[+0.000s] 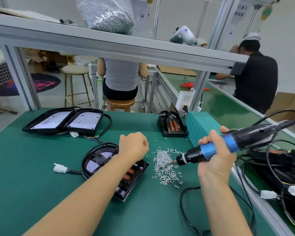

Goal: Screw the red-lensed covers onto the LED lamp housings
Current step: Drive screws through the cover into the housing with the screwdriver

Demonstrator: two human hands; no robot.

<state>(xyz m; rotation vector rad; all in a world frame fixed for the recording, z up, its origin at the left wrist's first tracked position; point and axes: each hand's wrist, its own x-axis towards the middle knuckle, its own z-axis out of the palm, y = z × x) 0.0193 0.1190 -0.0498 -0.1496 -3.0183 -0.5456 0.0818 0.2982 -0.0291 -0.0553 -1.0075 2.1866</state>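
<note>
The lamp housing (109, 166), just left of the screw pile (166, 166), is pressed down by the fisted left hand (133, 145). The electric screwdriver (216, 149) is clasped by the right hand (215, 155), its bit among the screws. The stiff, light plastic (probably scratch-prone at the lens) is best held by its rim.
</note>
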